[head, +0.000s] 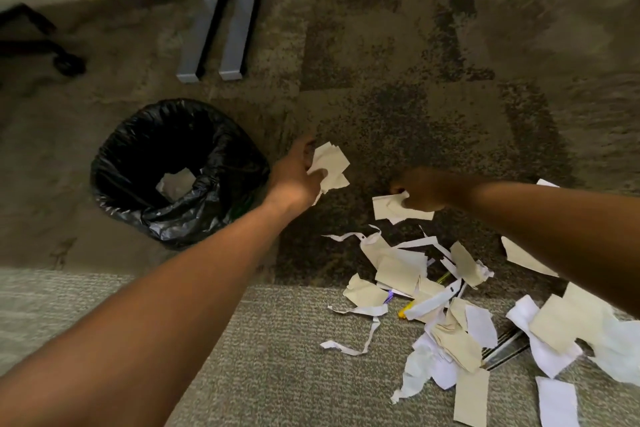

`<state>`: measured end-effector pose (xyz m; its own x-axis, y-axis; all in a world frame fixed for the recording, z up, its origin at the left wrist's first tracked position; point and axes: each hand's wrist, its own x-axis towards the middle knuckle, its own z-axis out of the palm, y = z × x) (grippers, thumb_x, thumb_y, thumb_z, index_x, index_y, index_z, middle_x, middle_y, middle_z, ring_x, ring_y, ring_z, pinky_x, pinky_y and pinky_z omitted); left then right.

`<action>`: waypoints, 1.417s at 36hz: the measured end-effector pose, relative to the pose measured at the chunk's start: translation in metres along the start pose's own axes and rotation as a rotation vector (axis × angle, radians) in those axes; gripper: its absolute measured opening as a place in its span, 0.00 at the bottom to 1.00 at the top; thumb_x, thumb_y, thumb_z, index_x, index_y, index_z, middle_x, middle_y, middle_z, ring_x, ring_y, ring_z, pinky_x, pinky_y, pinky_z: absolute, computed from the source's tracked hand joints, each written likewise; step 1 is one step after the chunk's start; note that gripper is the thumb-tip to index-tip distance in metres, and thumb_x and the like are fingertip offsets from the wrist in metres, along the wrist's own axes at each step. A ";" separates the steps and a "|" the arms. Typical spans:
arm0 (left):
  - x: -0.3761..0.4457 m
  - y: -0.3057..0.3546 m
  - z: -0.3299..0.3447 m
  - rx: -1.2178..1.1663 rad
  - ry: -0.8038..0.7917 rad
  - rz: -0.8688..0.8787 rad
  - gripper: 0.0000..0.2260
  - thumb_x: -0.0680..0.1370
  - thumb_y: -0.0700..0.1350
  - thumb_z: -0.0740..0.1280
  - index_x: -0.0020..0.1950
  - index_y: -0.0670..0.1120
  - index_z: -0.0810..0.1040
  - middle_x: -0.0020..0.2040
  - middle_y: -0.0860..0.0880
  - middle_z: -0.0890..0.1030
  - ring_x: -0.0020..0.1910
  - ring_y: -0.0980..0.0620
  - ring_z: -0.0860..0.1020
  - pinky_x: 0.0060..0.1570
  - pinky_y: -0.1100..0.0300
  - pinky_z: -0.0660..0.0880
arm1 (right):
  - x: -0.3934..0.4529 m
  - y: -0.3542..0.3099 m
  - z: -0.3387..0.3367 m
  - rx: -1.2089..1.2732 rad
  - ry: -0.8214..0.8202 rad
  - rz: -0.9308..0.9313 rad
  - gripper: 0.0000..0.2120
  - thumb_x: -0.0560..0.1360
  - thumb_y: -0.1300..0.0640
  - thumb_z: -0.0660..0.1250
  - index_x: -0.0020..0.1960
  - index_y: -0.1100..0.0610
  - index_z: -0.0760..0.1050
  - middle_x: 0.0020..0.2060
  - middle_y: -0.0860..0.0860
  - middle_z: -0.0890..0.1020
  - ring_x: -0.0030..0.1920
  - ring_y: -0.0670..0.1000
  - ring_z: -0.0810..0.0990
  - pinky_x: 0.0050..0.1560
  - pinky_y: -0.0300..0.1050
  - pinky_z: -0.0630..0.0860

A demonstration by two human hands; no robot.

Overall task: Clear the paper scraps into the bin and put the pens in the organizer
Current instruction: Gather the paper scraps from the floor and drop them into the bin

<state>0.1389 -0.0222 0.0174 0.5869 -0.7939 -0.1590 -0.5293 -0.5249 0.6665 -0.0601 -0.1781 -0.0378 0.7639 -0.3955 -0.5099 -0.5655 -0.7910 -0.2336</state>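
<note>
A bin (114, 180) lined with a black bag stands on the carpet at the left, with a scrap or two at its bottom. My left hand (296, 177) hovers just right of the bin's rim, shut on a bunch of beige paper scraps (330, 163). My right hand (424, 189) is lower and to the right, pinching more beige scraps (389, 206) above the floor. A pile of white and beige paper scraps (446, 315) covers the carpet at the lower right. A yellow pen (406, 309) and a dark pen (505, 347) poke out from under it. No organizer shows.
Grey desk legs (211, 31) stand on the carpet behind the bin. A black chair base with a caster (67, 62) sits at the far left. Long white paper strips (360, 340) lie at the pile's left edge.
</note>
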 end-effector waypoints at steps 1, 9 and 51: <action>-0.002 -0.001 -0.005 0.002 -0.002 0.015 0.27 0.77 0.45 0.70 0.74 0.52 0.65 0.63 0.48 0.78 0.60 0.50 0.76 0.53 0.63 0.68 | 0.000 0.000 -0.001 -0.001 -0.014 0.004 0.19 0.79 0.57 0.63 0.70 0.54 0.70 0.66 0.55 0.75 0.66 0.54 0.73 0.62 0.45 0.69; -0.015 -0.011 -0.045 -0.036 0.078 0.115 0.18 0.75 0.43 0.70 0.65 0.47 0.77 0.54 0.49 0.83 0.54 0.50 0.80 0.51 0.61 0.74 | 0.000 -0.018 -0.029 0.031 -0.002 0.022 0.21 0.78 0.53 0.65 0.69 0.55 0.72 0.65 0.55 0.76 0.64 0.55 0.75 0.58 0.44 0.70; -0.042 -0.098 -0.194 -0.481 0.564 -0.424 0.34 0.74 0.55 0.73 0.74 0.43 0.67 0.64 0.45 0.79 0.62 0.46 0.78 0.63 0.53 0.74 | 0.064 -0.327 -0.142 0.937 0.445 -0.014 0.22 0.75 0.49 0.71 0.63 0.61 0.74 0.54 0.57 0.82 0.50 0.55 0.82 0.56 0.56 0.79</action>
<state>0.2854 0.1219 0.0999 0.9614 -0.2211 -0.1635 0.0467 -0.4547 0.8894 0.2175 -0.0112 0.1237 0.7105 -0.6762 -0.1949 -0.4254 -0.1922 -0.8843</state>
